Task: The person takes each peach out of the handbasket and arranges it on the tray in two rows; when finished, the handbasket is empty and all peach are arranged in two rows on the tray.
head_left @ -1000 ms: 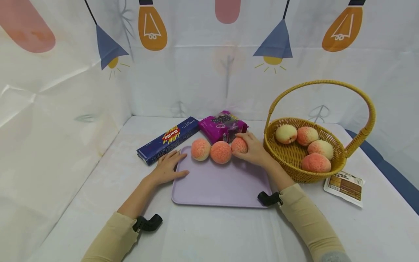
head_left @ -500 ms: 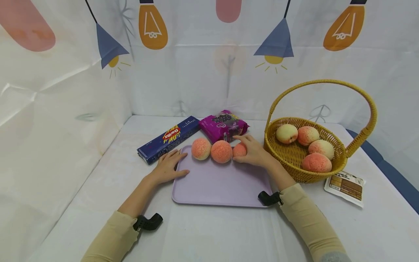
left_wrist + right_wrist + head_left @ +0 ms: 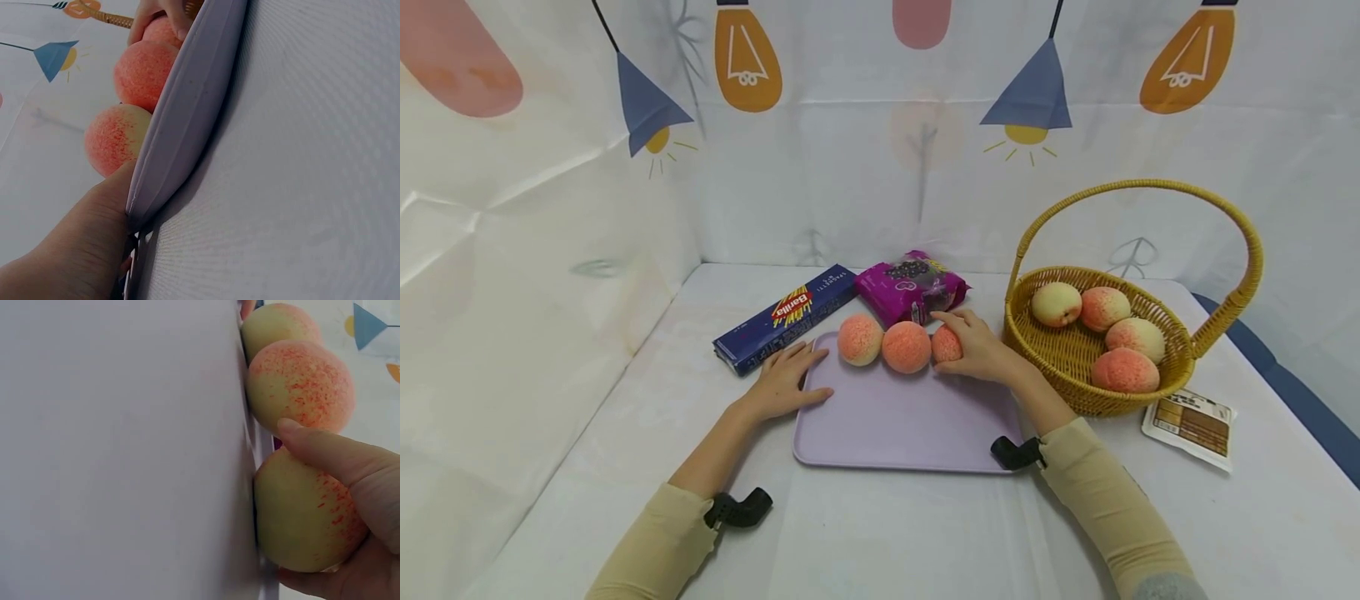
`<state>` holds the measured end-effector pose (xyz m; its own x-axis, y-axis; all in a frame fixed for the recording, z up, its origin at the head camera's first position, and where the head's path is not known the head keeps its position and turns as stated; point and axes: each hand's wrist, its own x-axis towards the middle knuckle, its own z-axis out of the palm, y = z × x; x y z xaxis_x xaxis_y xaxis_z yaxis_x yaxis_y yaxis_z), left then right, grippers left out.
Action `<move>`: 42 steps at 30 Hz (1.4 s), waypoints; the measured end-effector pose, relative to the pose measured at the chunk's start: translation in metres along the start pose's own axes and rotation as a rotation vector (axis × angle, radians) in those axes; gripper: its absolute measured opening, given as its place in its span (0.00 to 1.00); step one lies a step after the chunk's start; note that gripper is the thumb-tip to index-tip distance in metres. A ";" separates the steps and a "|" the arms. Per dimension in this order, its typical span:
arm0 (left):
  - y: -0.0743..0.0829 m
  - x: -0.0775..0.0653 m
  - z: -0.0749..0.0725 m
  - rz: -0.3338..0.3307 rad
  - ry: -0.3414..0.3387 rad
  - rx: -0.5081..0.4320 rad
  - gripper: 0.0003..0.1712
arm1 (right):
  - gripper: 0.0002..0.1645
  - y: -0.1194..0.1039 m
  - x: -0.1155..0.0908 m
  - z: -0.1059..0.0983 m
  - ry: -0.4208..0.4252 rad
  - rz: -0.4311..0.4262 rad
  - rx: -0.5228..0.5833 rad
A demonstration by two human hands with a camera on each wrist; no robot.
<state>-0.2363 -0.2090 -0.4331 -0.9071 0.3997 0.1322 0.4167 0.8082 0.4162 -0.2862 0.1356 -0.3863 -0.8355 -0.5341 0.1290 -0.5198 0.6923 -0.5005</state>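
Along the back of a lilac tray (image 3: 902, 425) sit three pink-and-cream peaches in a row. My right hand (image 3: 981, 346) holds the rightmost peach (image 3: 947, 343), its thumb in front and fingers behind, as the right wrist view also shows. Just left of that is the middle peach (image 3: 906, 347), and beyond it the left peach (image 3: 860, 340). My left hand (image 3: 782, 387) rests on the tray's left edge with fingers spread, the thumb over the rim. In the left wrist view that thumb (image 3: 94, 231) lies at the rim below the nearest peach.
Behind my left hand lies a blue Barilla spaghetti box (image 3: 790, 321); beside it is a purple snack bag (image 3: 913, 287). A wicker basket (image 3: 1067, 358) with a tall handle stands right, holding several peaches. A brown-and-white packet (image 3: 1191, 427) lies near its base.
My right hand and its peach have shifted very slightly left along the tray's back. The left hand stays in place on the tray's edge.
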 end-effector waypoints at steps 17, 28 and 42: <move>-0.003 0.001 0.002 -0.001 -0.005 0.014 0.44 | 0.51 -0.009 -0.008 -0.015 0.004 -0.019 -0.068; -0.002 0.001 0.002 0.003 -0.008 0.000 0.44 | 0.46 -0.008 -0.021 -0.032 0.081 -0.076 -0.101; -0.001 0.000 0.001 -0.002 -0.008 -0.003 0.44 | 0.27 0.005 -0.031 -0.055 0.289 -0.219 -0.102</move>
<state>-0.2367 -0.2097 -0.4347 -0.9074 0.4016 0.1237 0.4146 0.8076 0.4194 -0.2729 0.1828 -0.3457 -0.7105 -0.5259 0.4676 -0.6949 0.6292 -0.3481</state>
